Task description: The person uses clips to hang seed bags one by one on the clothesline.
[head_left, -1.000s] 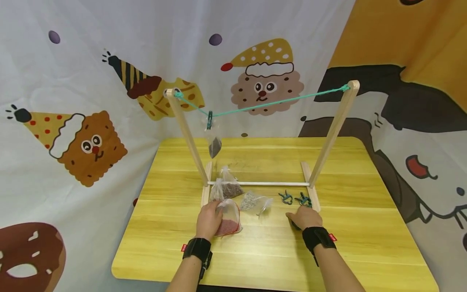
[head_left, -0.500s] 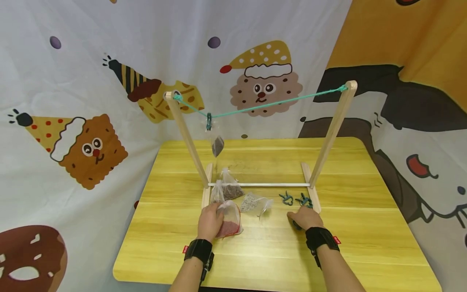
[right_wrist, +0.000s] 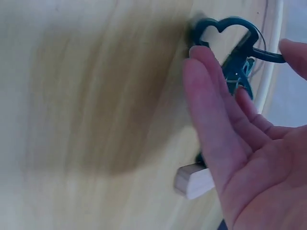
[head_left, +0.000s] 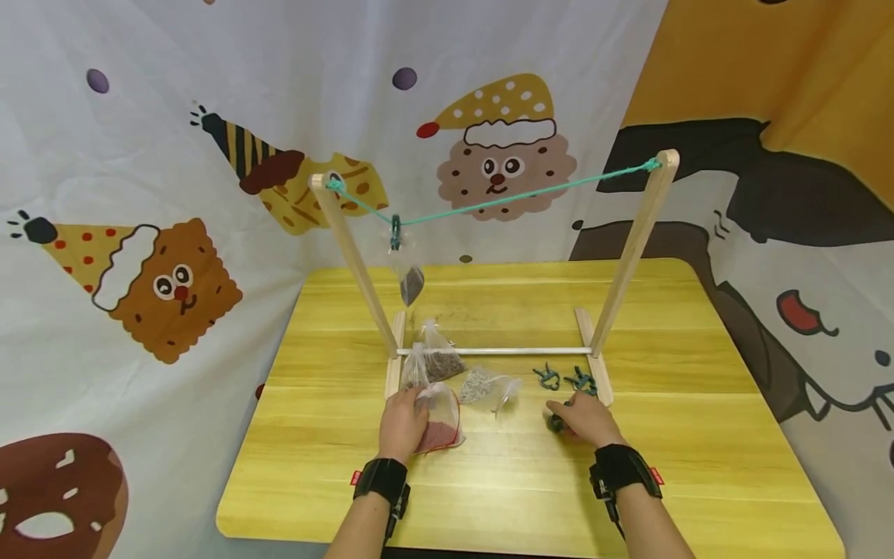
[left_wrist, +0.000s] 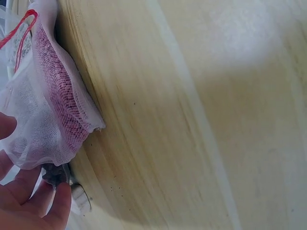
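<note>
- gripped in the right hand point(head_left: 590, 419): one dark green clip point(right_wrist: 236, 68), pinched between thumb and fingers, right of the worktop's point(head_left: 503, 497) centre.
- left hand point(head_left: 403, 425): closed on the edge of a pink-filled mesh bag point(head_left: 440, 433) with red drawstring; bag on the worktop, left of centre, nearer the near edge than the far.
- dark-filled bag point(left_wrist: 55, 175): beside the pink-filled one, touched by left fingertips; mostly covered, so its contents are perhaps grey or black.
- brown-filled bag point(head_left: 443, 365): at the white rod point(head_left: 524, 352), towards the worktop's left edge.
- pale-filled bag point(head_left: 478, 386): lying on its side, near side of the rod.
- two loose clips point(head_left: 582, 380): side by side near the right foot of the wooden frame point(head_left: 632, 256).
- green cord point(head_left: 517, 202): between the post tops, sagging at left; a clip there suspends one further bag point(head_left: 412, 286), dark contents, above the worktop.
</note>
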Demonstrator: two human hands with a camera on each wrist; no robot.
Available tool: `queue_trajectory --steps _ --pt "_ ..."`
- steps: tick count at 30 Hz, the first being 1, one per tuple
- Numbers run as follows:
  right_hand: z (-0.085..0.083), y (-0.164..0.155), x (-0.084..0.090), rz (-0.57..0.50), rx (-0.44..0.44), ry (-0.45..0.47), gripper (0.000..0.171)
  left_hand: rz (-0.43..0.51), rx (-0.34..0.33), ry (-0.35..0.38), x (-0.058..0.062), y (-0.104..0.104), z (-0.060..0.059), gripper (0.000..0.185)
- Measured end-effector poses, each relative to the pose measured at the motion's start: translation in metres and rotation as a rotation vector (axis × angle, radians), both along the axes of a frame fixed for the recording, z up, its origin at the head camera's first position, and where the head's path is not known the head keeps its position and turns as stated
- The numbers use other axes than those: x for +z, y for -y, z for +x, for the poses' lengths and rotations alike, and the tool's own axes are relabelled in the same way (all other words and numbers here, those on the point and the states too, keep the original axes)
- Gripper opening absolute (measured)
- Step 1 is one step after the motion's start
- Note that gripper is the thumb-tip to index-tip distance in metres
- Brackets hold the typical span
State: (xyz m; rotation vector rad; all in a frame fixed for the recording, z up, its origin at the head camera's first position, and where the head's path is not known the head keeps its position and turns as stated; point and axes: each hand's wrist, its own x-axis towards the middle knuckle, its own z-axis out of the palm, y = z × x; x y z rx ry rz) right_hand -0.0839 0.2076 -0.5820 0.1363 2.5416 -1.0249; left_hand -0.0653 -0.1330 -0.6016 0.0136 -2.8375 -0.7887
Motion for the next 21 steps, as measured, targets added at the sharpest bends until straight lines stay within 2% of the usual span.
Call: queue_trajectory --steps 6,8,12,15,17,21 --pt "0.012 -0.008 -0.003 -0.201 -0.136 0.045 0.050 -0.006 -0.002 0.009 0.000 0.000 0.000 0.025" --pt "0.018 -0.012 -0.005 -0.206 -0.162 0.042 0.053 -0.006 -0.011 0.003 0.000 -0.001 -0.001 0.026" --pt "0.028 -0.020 -0.008 -0.097 -0.150 -0.002 0.057 -0.003 -0.011 -0.007 -0.001 -0.001 -0.001 0.026" --pt "0.033 -0.023 -0.013 -0.059 -0.166 -0.047 0.058 -0.005 -0.008 -0.003 -0.001 -0.001 -0.001 0.026" --pt "0.034 -0.023 -0.018 -0.096 -0.208 -0.073 0.058 -0.007 -0.007 -0.002 -0.002 -0.001 -0.001 0.026" --pt "0.033 -0.022 -0.024 -0.237 -0.298 -0.107 0.063 -0.003 -0.005 0.007 -0.003 -0.003 0.000 0.026"
